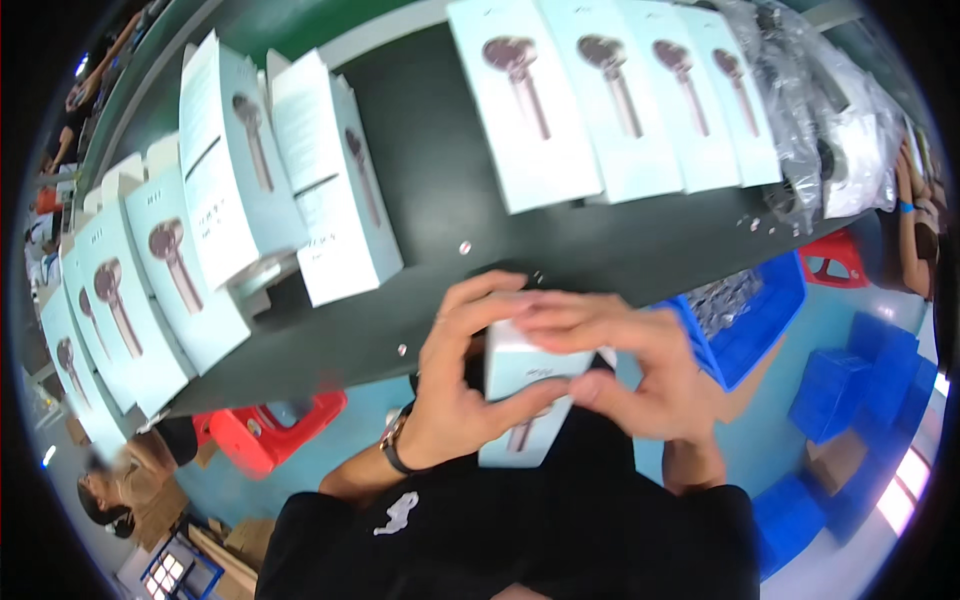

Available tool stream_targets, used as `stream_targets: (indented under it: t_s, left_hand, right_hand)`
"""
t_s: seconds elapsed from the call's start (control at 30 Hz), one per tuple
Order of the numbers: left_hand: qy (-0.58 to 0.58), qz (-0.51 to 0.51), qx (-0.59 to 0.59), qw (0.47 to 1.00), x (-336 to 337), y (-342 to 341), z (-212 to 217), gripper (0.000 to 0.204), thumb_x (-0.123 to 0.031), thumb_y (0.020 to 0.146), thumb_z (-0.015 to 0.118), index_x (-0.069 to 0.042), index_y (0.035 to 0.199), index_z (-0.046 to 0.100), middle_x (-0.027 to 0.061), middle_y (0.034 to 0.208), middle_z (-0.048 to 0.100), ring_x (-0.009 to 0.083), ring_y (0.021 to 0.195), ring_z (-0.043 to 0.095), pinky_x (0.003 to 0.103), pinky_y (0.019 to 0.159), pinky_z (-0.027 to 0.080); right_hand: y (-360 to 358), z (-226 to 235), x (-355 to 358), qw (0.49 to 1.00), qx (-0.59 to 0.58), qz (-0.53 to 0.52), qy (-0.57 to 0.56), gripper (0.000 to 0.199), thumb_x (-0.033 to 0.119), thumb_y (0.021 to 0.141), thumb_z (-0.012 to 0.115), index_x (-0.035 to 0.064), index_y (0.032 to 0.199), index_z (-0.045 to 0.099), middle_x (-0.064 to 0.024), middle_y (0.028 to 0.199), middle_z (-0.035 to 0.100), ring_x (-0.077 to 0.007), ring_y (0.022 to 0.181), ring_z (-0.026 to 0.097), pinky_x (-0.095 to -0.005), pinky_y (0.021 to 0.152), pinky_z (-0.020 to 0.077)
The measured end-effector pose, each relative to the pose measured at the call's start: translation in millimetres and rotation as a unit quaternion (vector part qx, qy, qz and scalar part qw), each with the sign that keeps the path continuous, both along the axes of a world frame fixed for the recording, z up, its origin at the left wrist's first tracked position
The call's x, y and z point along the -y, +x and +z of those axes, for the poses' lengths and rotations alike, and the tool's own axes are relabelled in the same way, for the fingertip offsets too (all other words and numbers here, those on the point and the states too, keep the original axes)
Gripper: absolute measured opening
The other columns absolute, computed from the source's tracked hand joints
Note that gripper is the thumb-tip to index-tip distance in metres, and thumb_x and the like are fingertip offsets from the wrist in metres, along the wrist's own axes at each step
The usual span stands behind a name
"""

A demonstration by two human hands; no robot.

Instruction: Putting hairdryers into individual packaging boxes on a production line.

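Close to my chest, at the table's near edge, I hold a pale mint cardboard box [506, 376] with a printed picture on its front, partly covered by my thumbs. My left hand [450, 375] wraps its left side, thumb across the front and fingers over the top. My right hand [645, 365], slightly blurred, grips the right side, its fingers also lying over the top edge. Whether the box's top is closed is hidden under my fingers. Ahead to the left stand two similar boxes, a nearer box [345, 190] and a taller box [235, 170].
On the dark green table [415, 130], several matching boxes [615, 100] stand far right, and more boxes [125, 300] stand left. Plastic-wrapped parts [830, 110] lie at the right end. Below are a blue bin [755, 325] of small bags, a red stool [265, 435] and blue crates [830, 395].
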State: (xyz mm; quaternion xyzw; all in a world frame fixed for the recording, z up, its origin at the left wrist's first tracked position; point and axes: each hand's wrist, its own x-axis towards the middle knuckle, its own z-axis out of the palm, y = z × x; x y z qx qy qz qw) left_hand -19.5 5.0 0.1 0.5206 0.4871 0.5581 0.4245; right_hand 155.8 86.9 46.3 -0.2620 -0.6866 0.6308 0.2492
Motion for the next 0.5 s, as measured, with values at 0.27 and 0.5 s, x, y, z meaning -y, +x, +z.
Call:
stream_targets:
  t_s: [0.27,0.5]
  left_hand:
    - [0.038,0.072,-0.061,0.995,-18,-9,31,0.044,0.0,0.07,0.078,-0.001,0.106,0.054,0.019,0.122,0.048,0.0238,0.105,0.057,0.033,0.081,0.053]
    - [0.053,0.314,-0.169,0.933,-107,-29,90,0.034,-0.012,0.084,0.068,-0.003,0.113,0.053,0.0095,0.114,0.053,0.015,0.093,0.059,0.027,0.072,0.052]
  right_hand:
    - [28,10,-28,0.944,0.028,-0.211,0.252,0.036,0.01,0.076,0.068,-0.0014,0.11,0.06,-0.0164,0.116,0.061,-0.0267,0.11,0.057,-0.0374,0.098,0.0412]
    - [81,5,-127,0.827,0.094,-0.431,0.349,0.023,0.01,0.088,0.061,0.0027,0.109,0.059,-0.0109,0.117,0.061,-0.021,0.111,0.055,-0.0338,0.094,0.0404]
